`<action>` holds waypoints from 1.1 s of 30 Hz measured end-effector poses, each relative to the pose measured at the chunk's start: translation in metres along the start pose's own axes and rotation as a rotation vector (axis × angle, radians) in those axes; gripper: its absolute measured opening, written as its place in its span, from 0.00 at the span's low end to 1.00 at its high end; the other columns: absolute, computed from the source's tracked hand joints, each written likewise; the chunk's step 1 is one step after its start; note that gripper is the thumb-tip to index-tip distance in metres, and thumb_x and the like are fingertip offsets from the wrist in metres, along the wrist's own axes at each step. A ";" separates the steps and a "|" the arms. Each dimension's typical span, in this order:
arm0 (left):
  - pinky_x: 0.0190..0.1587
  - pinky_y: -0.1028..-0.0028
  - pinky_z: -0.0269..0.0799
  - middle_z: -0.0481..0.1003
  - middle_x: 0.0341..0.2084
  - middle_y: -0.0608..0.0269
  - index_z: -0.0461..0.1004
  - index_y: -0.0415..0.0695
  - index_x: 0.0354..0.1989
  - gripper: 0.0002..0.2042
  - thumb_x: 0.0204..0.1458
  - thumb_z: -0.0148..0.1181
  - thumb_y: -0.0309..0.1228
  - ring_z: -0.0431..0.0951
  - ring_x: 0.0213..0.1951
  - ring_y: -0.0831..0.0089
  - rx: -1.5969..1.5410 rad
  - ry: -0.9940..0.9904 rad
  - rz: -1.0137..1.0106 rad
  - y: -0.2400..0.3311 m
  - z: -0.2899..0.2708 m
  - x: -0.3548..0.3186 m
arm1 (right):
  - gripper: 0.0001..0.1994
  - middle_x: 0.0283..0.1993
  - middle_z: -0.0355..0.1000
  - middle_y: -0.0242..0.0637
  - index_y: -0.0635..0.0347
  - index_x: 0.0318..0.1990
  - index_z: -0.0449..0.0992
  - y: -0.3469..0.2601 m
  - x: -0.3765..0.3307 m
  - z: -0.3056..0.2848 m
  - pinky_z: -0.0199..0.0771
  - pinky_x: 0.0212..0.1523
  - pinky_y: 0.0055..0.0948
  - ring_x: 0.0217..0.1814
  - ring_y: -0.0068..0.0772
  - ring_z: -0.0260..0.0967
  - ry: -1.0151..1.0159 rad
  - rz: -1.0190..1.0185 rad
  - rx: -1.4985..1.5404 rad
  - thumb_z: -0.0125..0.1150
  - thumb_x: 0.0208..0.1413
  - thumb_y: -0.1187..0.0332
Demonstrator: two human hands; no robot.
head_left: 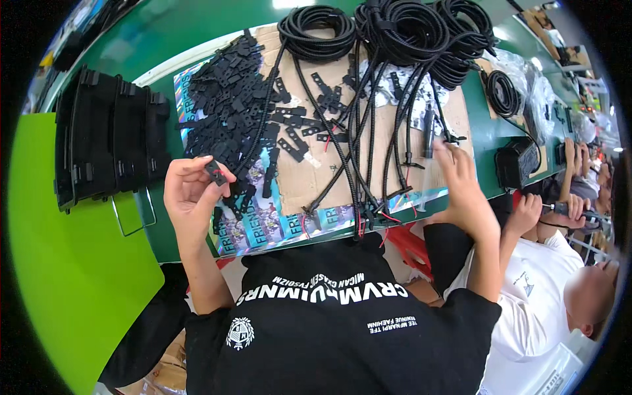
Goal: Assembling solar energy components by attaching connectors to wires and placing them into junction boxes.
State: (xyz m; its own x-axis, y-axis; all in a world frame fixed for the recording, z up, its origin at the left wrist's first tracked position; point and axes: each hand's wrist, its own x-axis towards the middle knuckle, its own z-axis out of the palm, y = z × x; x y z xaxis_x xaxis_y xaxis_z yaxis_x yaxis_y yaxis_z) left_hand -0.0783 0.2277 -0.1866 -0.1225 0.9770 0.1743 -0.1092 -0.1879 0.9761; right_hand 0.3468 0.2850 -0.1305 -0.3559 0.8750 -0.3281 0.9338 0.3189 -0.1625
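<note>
Green workbench [197,33] runs across the top of the frame, with a flat sheet of brown cardboard [309,178] laid on it over some colourful printed paper [263,227].

Left hand [191,194] sits at centre-left, forearm coming up from the lower edge, palm turned up toward the camera. Thumb and forefinger pinch a small black plastic clip [215,172] that has a thin red wire end on it, other fingers loosely curled. Just above and right of that hand is a big heap of flat black plastic brackets [230,99], upper left of the cardboard.

Right hand [461,187] is at centre-right, arm raised, fingers spread fairly wide and a bit motion-blurred, so I can't tell if it's actually gripping anything. It's hovering near the ends of several black corrugated cable conduits [359,151] that run down from coils of black corrugated tubing [388,29] at top centre.

Black moulded plastic trays [105,138] stand at far left. Another person's hands [526,210] work at the right edge.
</note>
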 end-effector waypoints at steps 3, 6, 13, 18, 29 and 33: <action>0.38 0.77 0.72 0.77 0.35 0.50 0.67 0.36 0.50 0.17 0.52 0.59 0.12 0.77 0.33 0.73 -0.032 -0.044 -0.037 -0.003 0.012 -0.003 | 0.69 0.68 0.52 0.57 0.51 0.74 0.49 -0.003 0.004 0.022 0.54 0.71 0.52 0.72 0.65 0.46 0.002 -0.098 -0.098 0.85 0.13 0.65; 0.43 0.74 0.74 0.74 0.37 0.58 0.69 0.34 0.50 0.18 0.50 0.60 0.11 0.78 0.38 0.71 -0.048 -0.091 -0.096 -0.007 0.029 -0.009 | 0.68 0.65 0.54 0.58 0.53 0.73 0.49 0.002 0.013 0.032 0.57 0.68 0.52 0.69 0.65 0.50 0.009 -0.068 -0.028 0.84 0.15 0.65; 0.40 0.75 0.74 0.80 0.32 0.56 0.79 0.37 0.45 0.18 0.42 0.69 0.17 0.80 0.34 0.70 0.411 -0.054 0.016 -0.004 0.052 -0.012 | 0.62 0.60 0.56 0.57 0.60 0.69 0.53 0.008 0.018 0.030 0.61 0.64 0.50 0.64 0.64 0.55 0.016 -0.150 -0.128 0.83 0.18 0.63; 0.39 0.74 0.75 0.81 0.34 0.55 0.79 0.37 0.45 0.18 0.41 0.71 0.18 0.81 0.34 0.68 0.605 -0.074 0.172 0.005 0.055 -0.007 | 0.55 0.59 0.56 0.54 0.63 0.66 0.57 -0.004 0.006 -0.002 0.63 0.61 0.43 0.62 0.56 0.59 0.116 -0.204 0.230 0.81 0.23 0.62; 0.37 0.70 0.76 0.80 0.32 0.56 0.78 0.38 0.45 0.19 0.43 0.73 0.22 0.81 0.33 0.64 0.619 0.042 0.289 -0.004 0.067 0.008 | 0.61 0.54 0.57 0.45 0.59 0.64 0.60 -0.099 -0.029 -0.008 0.67 0.55 0.39 0.57 0.46 0.59 -0.106 -0.746 0.903 0.87 0.18 0.45; 0.37 0.68 0.73 0.80 0.30 0.56 0.78 0.37 0.45 0.20 0.41 0.74 0.22 0.79 0.30 0.62 0.669 0.071 0.413 -0.005 0.066 0.013 | 0.60 0.54 0.57 0.44 0.59 0.65 0.59 -0.117 -0.009 0.003 0.63 0.55 0.37 0.55 0.44 0.59 -0.204 -0.896 1.026 0.86 0.19 0.45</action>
State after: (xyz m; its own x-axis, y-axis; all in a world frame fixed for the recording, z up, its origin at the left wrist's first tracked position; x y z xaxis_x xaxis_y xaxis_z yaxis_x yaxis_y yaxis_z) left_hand -0.0148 0.2479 -0.1806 -0.0894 0.8283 0.5530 0.5728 -0.4115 0.7090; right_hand 0.2404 0.2388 -0.1114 -0.8982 0.4177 0.1371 -0.0299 0.2531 -0.9670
